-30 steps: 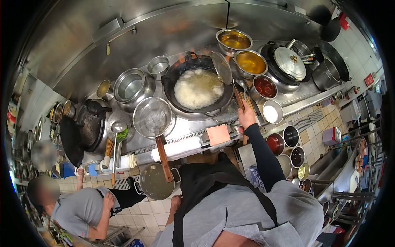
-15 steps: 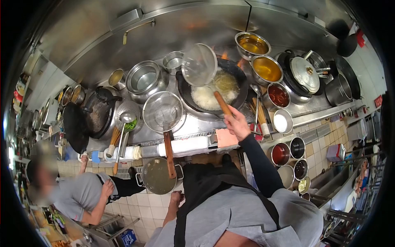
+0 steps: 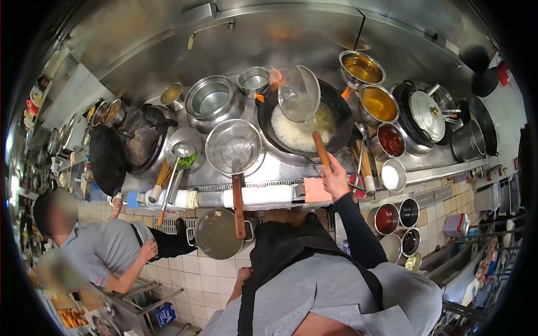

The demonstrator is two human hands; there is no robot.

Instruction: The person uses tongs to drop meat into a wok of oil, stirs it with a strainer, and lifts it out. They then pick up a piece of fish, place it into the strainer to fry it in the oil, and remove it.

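My right hand [image 3: 335, 178] is closed round the wooden handle of a wire-mesh strainer [image 3: 298, 94]. The strainer is tilted over a black wok [image 3: 343, 124] of bubbling, foaming liquid [image 3: 292, 134], with flames behind the rim. At my side, near the black apron [image 3: 280, 246], hangs my left hand [image 3: 244, 274]; its fingers are too small and partly hidden to read. A second strainer [image 3: 233, 147] rests left of the wok, its wooden handle pointing toward me.
Bowls of yellow liquid [image 3: 379, 103] and a pot of red sauce [image 3: 390, 140] stand right of the wok. Left are a large metal pot [image 3: 210, 103], a ladle [image 3: 182, 149] and a co-worker [image 3: 112, 249]. A pot of liquid [image 3: 217, 234] sits below the counter edge.
The held strainer has tilted more steeply, and my right hand has come slightly lower. The whole view has shifted, so the counter items appear farther right. The co-worker's head has turned or moved.
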